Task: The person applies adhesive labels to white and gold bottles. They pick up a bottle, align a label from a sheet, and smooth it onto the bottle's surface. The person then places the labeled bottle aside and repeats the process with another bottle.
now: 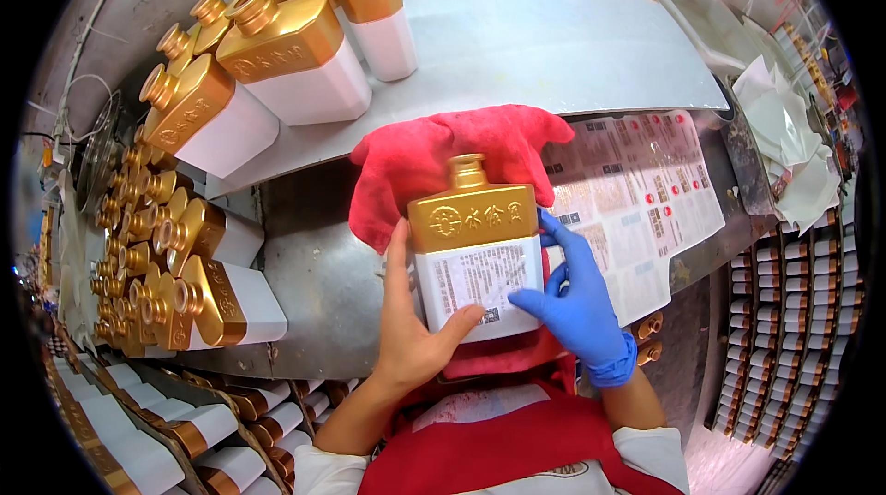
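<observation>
Between my two hands is a flat flask-shaped bottle (473, 209), with a gold neck and shoulder and a white body. A printed transparent label (475, 278) covers the white front. My left hand (411, 338), bare, grips the bottle's left side, its thumb on the label's lower part. My right hand (581, 297), in a blue glove, holds the right side, with the thumb against the label's lower right edge. The fingers behind the bottle are mostly hidden. Beneath and beyond the bottle lies a red cloth (443, 144) on the metal work surface.
A raised grey board (544, 43) carries several gold-and-white bottles (295, 61) at its left. More bottles (235, 306) crowd the table's left side. Right of the cloth lies a sheet of labels (646, 190), near a bin of crumpled white paper (784, 135). Racked bottles (784, 338) stand at far right.
</observation>
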The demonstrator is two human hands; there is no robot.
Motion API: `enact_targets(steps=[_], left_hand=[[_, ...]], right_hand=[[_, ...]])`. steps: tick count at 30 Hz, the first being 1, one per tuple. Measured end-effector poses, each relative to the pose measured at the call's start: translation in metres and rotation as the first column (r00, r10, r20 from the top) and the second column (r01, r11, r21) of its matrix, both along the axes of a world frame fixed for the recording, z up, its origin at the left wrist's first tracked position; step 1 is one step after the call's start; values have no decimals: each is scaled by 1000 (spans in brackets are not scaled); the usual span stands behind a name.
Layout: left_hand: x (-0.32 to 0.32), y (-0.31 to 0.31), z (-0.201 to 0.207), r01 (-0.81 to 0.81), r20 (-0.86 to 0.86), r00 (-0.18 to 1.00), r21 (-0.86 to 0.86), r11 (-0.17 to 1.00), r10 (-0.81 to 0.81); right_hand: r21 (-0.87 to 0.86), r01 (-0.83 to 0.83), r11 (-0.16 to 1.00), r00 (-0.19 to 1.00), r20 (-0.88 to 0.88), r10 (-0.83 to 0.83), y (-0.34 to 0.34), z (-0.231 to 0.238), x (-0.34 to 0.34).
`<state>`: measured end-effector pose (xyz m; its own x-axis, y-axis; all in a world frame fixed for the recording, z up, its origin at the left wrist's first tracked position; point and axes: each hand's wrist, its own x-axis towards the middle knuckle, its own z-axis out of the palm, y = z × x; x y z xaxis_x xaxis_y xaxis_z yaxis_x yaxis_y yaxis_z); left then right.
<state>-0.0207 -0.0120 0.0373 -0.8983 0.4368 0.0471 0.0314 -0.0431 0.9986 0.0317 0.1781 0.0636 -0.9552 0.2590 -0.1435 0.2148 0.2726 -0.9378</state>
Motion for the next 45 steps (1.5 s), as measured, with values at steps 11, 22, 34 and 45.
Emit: enact_targets(steps=[11, 22, 34, 45], left_hand=[[4, 4, -5, -25, -110, 994, -145, 989, 9], [-16, 6, 6, -8, -111, 994, -173, 985, -12], [-17, 3, -3, 10, -93, 995, -124, 992, -21], [-8, -5, 0, 42, 153, 986, 179, 983, -69]], right_hand=[[-17, 2, 1000, 994, 105, -1, -6, -5, 9], [-138, 41, 990, 983, 181, -15, 2, 0, -16], [-198, 53, 979, 988, 153, -23, 1, -9, -22], [-561, 30, 827, 993, 110, 38, 33, -23, -1]])
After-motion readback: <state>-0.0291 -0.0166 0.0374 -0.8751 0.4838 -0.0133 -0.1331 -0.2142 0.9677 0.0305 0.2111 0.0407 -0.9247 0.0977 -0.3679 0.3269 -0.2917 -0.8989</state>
